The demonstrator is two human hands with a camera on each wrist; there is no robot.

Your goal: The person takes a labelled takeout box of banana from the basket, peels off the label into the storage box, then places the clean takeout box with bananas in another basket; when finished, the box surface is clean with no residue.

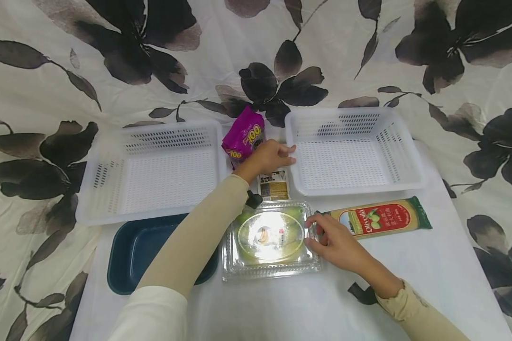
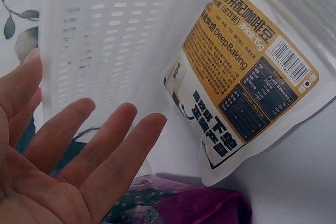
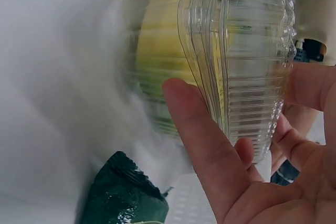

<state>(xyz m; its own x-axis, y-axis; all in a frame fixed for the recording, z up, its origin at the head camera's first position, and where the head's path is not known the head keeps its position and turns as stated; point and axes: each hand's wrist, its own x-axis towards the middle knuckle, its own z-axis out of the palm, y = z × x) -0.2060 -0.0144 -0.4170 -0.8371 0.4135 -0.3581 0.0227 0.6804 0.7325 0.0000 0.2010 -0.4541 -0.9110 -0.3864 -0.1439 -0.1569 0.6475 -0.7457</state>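
My left hand (image 1: 273,156) reaches between two white baskets, its fingertips right at the left rim of the right-hand basket (image 1: 350,192). In the left wrist view its fingers (image 2: 118,156) are spread beside the perforated wall and grip nothing. Beneath that hand lies a coffee bean sachet (image 1: 274,189), white and brown, with a purple packet (image 1: 243,132) marked "100" just to the left. My right hand (image 1: 339,244) is at the right side of a clear lidded plastic box (image 1: 270,237) of yellow-green fruit; its fingers (image 3: 191,114) lie along the ribbed edge, loosely extended.
The other white basket (image 1: 149,215) stands at the left. A dark blue tray (image 1: 119,265) sits in front of it, partly covered by my left forearm. To the right lies an Olivolia packet (image 1: 379,218) with a green end. The white tablecloth (image 1: 431,274) continues at front right.
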